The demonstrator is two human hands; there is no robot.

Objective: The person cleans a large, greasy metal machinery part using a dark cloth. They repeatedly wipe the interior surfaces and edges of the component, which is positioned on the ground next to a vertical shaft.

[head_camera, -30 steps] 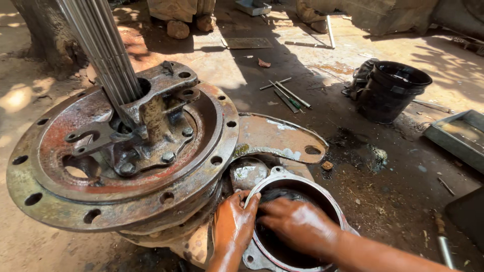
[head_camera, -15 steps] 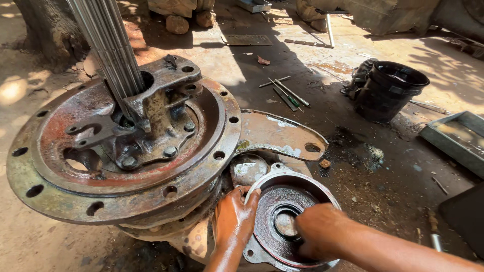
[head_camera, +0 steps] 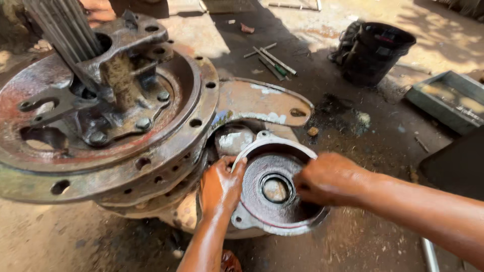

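Round metal cover (head_camera: 275, 189) sits near-centre on the housing, right of the rusty flange (head_camera: 101, 151). Left hand (head_camera: 220, 187) clasps its left rim; right hand (head_camera: 327, 179) curls over the right edge. Likely heavy, rigid, greasy: grip the rim.

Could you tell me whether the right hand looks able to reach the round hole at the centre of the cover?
Probably yes: the right hand already rests inside the round cover, just beside the centre hole, with nothing between them; the left hand grips the opposite rim.

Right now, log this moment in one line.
left hand: grips cover rim | right hand: inside round metal cover | beside: rusty flange
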